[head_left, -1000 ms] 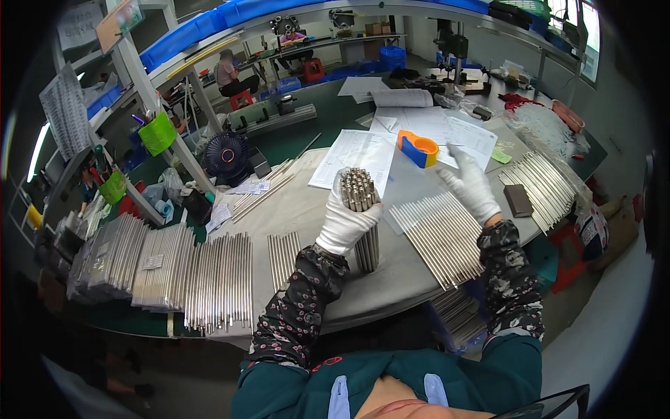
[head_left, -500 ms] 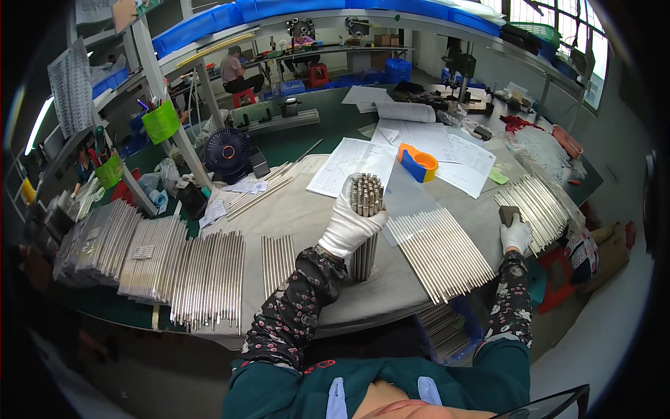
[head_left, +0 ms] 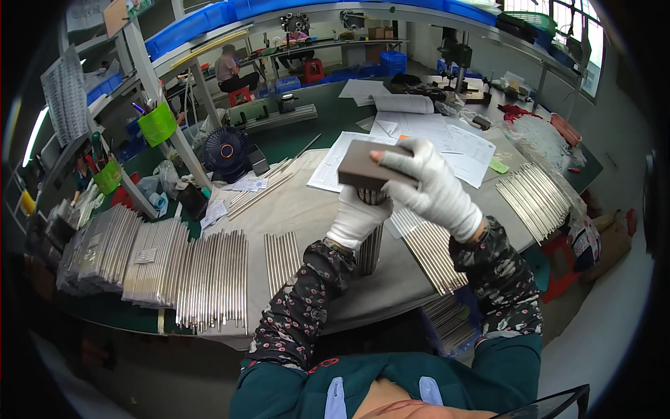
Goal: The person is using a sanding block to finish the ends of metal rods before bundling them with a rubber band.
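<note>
My left hand [head_left: 354, 221], in a white glove, is wrapped around an upright bundle of metal rods [head_left: 368, 255]. The lower part of the bundle shows below the glove, near the table's front. A brown rectangular block [head_left: 357, 166] is in the grip of my right hand [head_left: 440, 192], also gloved, with one bare fingertip showing. The block lies over the bundle's top ends and hides most of them; whether it presses on them I cannot tell. To the right, partly behind my right arm, a flat row of metal rods [head_left: 434, 260] lies on the cloth.
Left of the bundle lie a small row of rods [head_left: 280, 260], a larger row [head_left: 211, 279] and wrapped rod stacks [head_left: 155, 262]. More rods [head_left: 536, 199] lie far right. Papers [head_left: 471, 157] and a dark fan [head_left: 227, 153] stand farther back. Below the edge is a blue bin [head_left: 450, 325].
My right hand has brought the brown block from the right-hand rods over to the top of the bundle. My left hand still grips the bundle in about the same place.
</note>
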Demonstrator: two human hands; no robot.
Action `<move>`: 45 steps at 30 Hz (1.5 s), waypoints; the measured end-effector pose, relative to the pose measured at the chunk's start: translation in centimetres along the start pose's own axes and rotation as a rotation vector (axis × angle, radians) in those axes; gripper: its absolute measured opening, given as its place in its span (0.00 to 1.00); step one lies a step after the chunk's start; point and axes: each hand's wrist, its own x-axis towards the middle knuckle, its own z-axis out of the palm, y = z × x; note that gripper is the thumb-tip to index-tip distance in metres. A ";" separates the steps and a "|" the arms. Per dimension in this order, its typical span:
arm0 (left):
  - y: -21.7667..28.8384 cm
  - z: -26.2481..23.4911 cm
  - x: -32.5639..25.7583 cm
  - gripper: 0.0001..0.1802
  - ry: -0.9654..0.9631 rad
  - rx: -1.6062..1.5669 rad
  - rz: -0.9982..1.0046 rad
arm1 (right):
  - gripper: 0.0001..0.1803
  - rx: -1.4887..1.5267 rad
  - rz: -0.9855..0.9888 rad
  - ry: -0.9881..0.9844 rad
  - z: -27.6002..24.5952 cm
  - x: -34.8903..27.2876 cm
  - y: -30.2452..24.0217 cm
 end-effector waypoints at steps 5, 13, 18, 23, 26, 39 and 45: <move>0.2 -2.0 1.3 0.26 -0.095 1.160 0.561 | 0.19 -0.219 0.161 0.069 -0.7 1.7 0.9; 0.1 -3.5 2.4 0.28 -0.065 1.265 0.609 | 0.18 -0.218 0.102 0.085 1.0 2.7 0.6; 0.4 -2.3 2.1 0.32 -0.018 1.199 0.429 | 0.19 -0.500 0.382 -0.156 0.0 3.7 2.0; -0.2 -2.0 2.4 0.22 -0.155 1.576 0.885 | 0.20 0.090 -0.055 0.043 2.5 2.0 0.1; 0.2 -2.4 2.1 0.21 -0.074 1.202 0.541 | 0.19 -0.472 0.345 -0.055 -0.1 3.1 3.4; 0.4 -2.3 0.4 0.20 -0.169 1.403 0.695 | 0.19 -0.032 -0.011 0.005 1.3 2.5 -0.2; 0.1 -1.8 -0.1 0.24 -0.342 1.324 0.862 | 0.22 0.068 -0.019 -0.016 0.5 1.8 -1.3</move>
